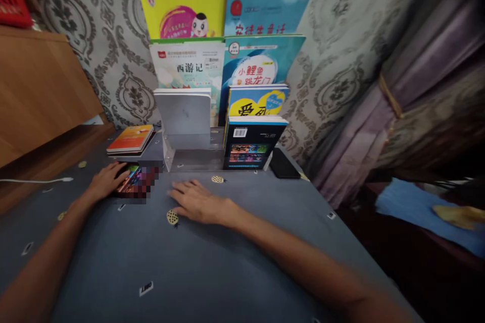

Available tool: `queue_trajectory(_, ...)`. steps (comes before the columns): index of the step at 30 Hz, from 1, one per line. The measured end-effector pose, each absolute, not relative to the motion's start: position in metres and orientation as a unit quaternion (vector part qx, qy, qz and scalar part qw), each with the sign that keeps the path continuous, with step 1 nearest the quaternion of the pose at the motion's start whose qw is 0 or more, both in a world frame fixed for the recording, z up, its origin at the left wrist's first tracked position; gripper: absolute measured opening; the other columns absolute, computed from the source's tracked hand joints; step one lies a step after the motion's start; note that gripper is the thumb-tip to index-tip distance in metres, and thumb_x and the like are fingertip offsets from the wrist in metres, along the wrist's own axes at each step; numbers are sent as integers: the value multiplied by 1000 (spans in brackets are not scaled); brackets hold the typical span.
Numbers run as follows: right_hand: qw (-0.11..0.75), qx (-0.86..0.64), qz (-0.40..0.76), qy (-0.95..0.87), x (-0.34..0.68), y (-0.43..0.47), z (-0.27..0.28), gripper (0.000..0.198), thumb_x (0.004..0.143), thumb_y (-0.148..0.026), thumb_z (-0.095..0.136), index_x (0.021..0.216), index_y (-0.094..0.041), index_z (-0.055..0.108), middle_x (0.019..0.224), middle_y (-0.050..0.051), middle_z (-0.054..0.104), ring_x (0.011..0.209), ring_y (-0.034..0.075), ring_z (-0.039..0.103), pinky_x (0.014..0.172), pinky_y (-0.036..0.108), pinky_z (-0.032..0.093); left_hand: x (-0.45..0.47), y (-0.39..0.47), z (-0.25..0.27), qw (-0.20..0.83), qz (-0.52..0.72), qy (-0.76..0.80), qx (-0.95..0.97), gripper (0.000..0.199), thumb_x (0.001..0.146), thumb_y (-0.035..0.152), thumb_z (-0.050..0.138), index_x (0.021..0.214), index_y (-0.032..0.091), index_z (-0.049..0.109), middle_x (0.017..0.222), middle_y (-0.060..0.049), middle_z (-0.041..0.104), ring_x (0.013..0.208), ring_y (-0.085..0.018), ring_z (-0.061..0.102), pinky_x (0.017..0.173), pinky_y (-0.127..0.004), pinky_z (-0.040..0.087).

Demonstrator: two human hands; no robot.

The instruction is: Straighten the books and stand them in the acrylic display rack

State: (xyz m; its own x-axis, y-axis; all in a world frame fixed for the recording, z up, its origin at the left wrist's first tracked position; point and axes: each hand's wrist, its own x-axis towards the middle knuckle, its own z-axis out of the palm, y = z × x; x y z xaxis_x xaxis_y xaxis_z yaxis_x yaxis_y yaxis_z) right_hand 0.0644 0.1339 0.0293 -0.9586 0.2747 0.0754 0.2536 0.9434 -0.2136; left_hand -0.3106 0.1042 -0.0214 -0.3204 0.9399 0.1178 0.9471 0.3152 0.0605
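Observation:
On the left of the table, my left hand [108, 180] is closed on the left edge of a dark book with a colourful cover [133, 180]. The book lies low at the tabletop, and part of it is blurred out by blocks. My right hand [200, 203] is open, palm down over the grey tablecloth [212, 272], fingers pointing left, with nothing in it. Ahead of it stands a clear stepped book rack [195, 159]. A black-covered book [248, 144] leans in its right front slot, and a grey-white book [185, 113] stands in the left column.
Taller books, a yellow one [182, 10] and a blue one [265, 10], stand at the rack's back. An orange book [131, 139] lies on a small stack behind my left hand. A black flat object [284, 163] lies right of the rack. A white cable [38, 180] runs at left.

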Motion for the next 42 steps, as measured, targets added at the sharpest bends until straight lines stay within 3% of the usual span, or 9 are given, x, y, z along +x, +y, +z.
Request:
queue_trajectory(5, 106, -145, 117, -977, 79, 135, -7, 36, 104, -32, 47, 136, -18, 56, 150, 14, 53, 143, 24, 45, 120, 46, 33, -311, 108, -25, 48, -40, -808, -586, 71, 93, 56, 28, 147, 16, 51, 153, -15, 49, 143, -33, 44, 113, -50, 41)
queue_trajectory(12, 122, -163, 156, -966, 85, 131, 1, 36, 102, -27, 51, 133, -12, 60, 148, 17, 54, 142, 27, 46, 121, 46, 32, -312, 102, -30, 83, -42, -789, -607, 63, 94, 50, 30, 143, 19, 55, 147, -12, 57, 141, -31, 48, 109, -47, 46)
queue_trajectory(22, 152, -190, 194, -950, 86, 130, -5, 44, 101, -29, 53, 143, -15, 52, 155, 17, 47, 147, 27, 38, 121, 48, 33, -301, 78, -48, 116, -100, -737, -658, 58, 96, 56, 32, 137, 25, 60, 142, -7, 62, 138, -28, 51, 110, -45, 46)
queue_trajectory(28, 164, -169, 187, -954, 87, 126, -1, 41, 102, -30, 51, 141, -16, 54, 155, 15, 48, 148, 26, 37, 122, 48, 30, -258, 59, -53, 124, -120, -723, -669, 55, 97, 50, 39, 141, 24, 58, 149, -9, 56, 140, -28, 49, 112, -46, 46)
queue_trajectory(34, 175, -143, 182, -957, 96, 118, 0, 38, 103, -33, 48, 136, -16, 58, 147, 15, 56, 142, 26, 46, 120, 50, 32, -194, 47, -51, 125, -115, -730, -662, 50, 99, 42, 40, 142, 22, 56, 152, -12, 51, 144, -31, 44, 110, -52, 46)
queue_trajectory(42, 185, -158, 174, -954, 145, 109, -9, 37, 103, -35, 50, 133, -17, 61, 145, 15, 59, 142, 25, 46, 119, 48, 32, -105, 31, -43, 68, -131, -706, -693, 48, 103, 38, 37, 147, 24, 50, 158, -12, 43, 148, -31, 36, 114, -63, 36)
